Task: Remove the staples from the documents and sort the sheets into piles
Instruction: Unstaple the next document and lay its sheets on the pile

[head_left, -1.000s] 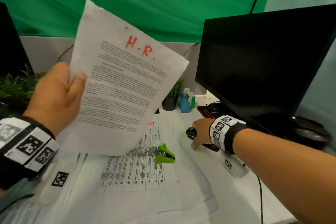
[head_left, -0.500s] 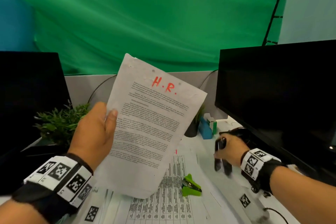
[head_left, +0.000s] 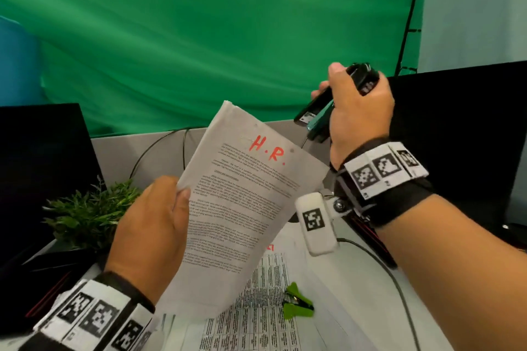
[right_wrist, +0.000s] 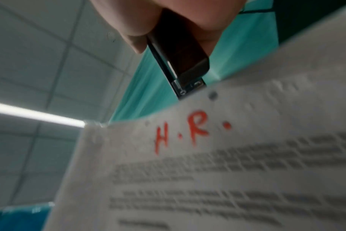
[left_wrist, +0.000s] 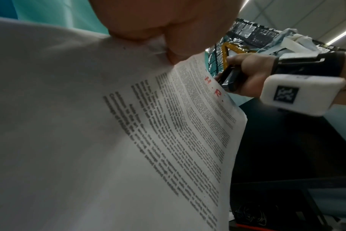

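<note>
My left hand grips a printed document marked "H.R." in red and holds it upright above the desk; the document fills the left wrist view. My right hand holds a black stapler raised just above the document's top right edge, nose pointing down-left. In the right wrist view the stapler tip hovers at the document top edge near a small dark hole. A green staple remover lies on table-printed sheets on the desk.
A black monitor stands at the right and another dark screen at the left. A small green plant sits left of the papers. Cables run over the white desk. A green backdrop hangs behind.
My right hand picked the stapler up from the desk and raised it to the document's top edge. The left hand kept holding the document as the head view tilted upward.
</note>
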The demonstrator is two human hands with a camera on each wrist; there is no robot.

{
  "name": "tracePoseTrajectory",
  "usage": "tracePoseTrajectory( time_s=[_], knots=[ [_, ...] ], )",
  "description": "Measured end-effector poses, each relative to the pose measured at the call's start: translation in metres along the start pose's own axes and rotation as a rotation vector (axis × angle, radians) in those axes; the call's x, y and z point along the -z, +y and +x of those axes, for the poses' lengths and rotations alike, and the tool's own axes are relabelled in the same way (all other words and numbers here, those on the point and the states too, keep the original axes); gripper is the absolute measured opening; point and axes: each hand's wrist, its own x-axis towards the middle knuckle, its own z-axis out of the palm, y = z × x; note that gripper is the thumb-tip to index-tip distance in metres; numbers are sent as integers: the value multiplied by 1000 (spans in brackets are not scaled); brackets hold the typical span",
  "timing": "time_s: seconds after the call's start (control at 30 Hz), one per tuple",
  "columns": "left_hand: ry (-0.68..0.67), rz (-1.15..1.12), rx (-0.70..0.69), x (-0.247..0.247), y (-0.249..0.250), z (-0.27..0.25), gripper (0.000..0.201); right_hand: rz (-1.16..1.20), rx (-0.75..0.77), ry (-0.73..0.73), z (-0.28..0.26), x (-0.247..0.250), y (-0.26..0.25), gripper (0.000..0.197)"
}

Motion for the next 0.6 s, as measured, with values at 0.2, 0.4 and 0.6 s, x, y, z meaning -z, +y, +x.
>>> tracePoseTrajectory(
  time_s=[0.2, 0.4, 0.6],
  knots=[
    [47, -8, -90, 4, 7, -7, 20, -332, -22, -110, -22, 6, 23, 36],
    [26, -28, -65, -1, 2, -7, 25, -176, 90, -75, -22, 4, 10, 33],
    [-5, -56, -9, -5, -3, -6, 26, -156, 152, -49, -25, 1, 8, 49]
  ],
)
